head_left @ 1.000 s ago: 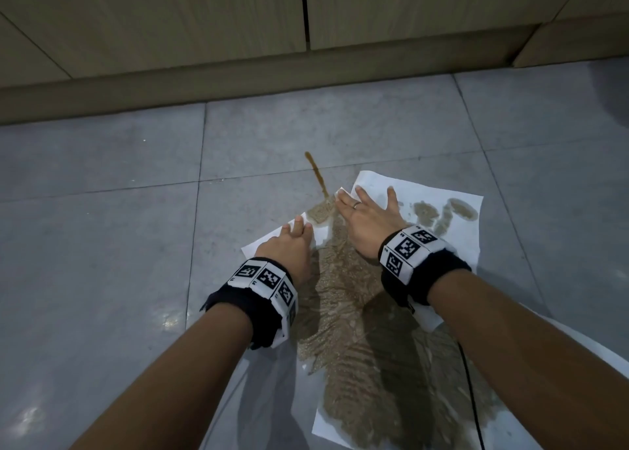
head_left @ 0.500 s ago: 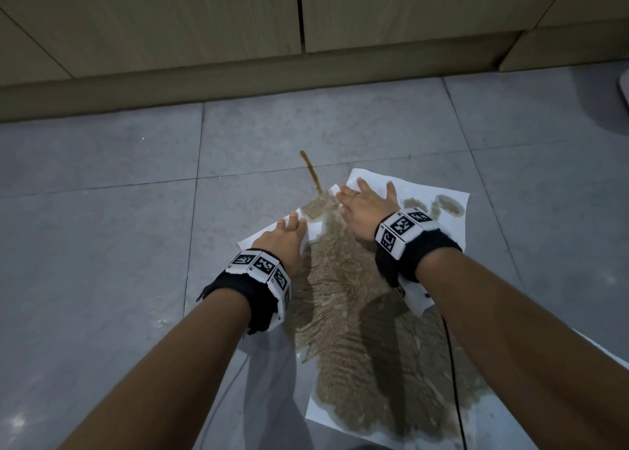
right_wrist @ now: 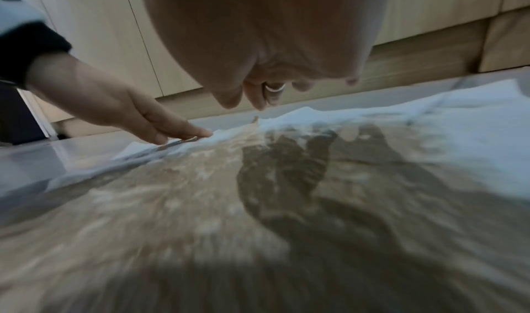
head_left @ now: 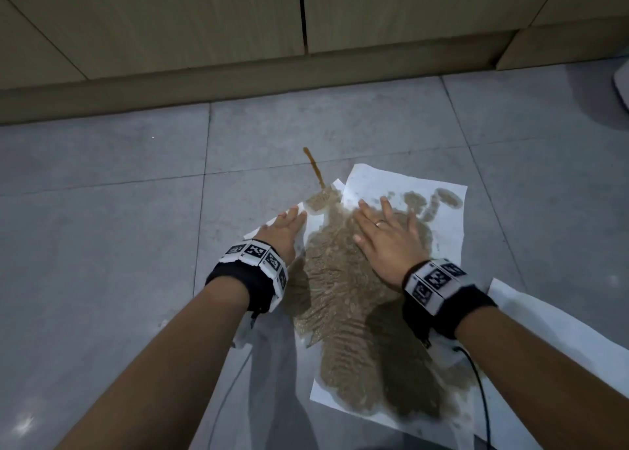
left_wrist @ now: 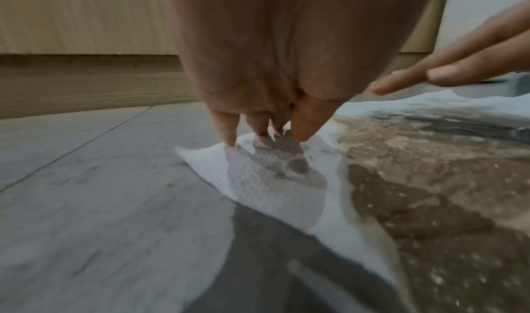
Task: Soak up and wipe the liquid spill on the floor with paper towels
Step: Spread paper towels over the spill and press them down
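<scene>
Nearest you, your two forearms are reaching forward over the grey tiled floor (head_left: 102, 211), each wearing a black wristband with coded markers, and a thin black cable (head_left: 481, 391) is trailing from the right one. Beneath them the paper towels (head_left: 439, 231) are lying flat on the tiles, overlapping, and a wide brown stain (head_left: 343, 299) is spreading through their middle from the near edge up toward your hands; the outer margins are staying white.

Your right hand (head_left: 388, 242) is lying palm-down over the soaked centre of the towels, fingers straight and spread, a ring on one of them; from the right wrist view its fingertips (right_wrist: 229, 101) are angling down toward the wet paper, and whether the palm is touching is not clear. Your left hand (head_left: 282, 231) is sitting just beside it to the left, over the white edge of the towels, fingers extended and close together, their tips (left_wrist: 229, 136) touching the dry corner. Neither hand is gripping anything.

Just past the towels' far edge, a narrow brown streak of uncovered liquid (head_left: 315, 168) is lying on the bare tile. Beyond it, a wooden kickboard and pale cabinet doors (head_left: 170, 24) are closing off the floor.
</scene>
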